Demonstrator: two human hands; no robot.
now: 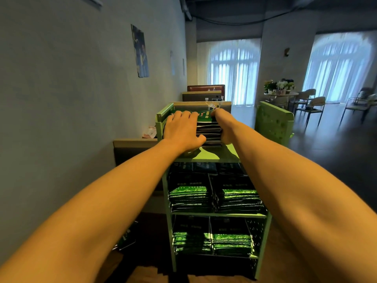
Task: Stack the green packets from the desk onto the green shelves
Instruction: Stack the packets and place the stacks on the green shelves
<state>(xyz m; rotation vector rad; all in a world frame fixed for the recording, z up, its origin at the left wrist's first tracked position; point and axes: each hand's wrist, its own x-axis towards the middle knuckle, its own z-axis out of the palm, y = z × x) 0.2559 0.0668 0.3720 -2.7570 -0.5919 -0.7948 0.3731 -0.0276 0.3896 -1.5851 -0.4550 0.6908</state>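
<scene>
Two hands are clamped on one stack of green packets point(208, 130) at the top tier of the green shelves point(210, 157). The left hand point(183, 129) is draped over its top, thumb pressed against the front. The right hand point(222, 123) is curled round its right side. If the squeeze is eased unevenly, the slick packets could be fanned apart and spilled off that tier's open front.

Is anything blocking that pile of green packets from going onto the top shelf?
Nothing visible does. The left hand and right hand grip the pile of packets from both sides, and it already seems to sit on the top shelf.
</scene>
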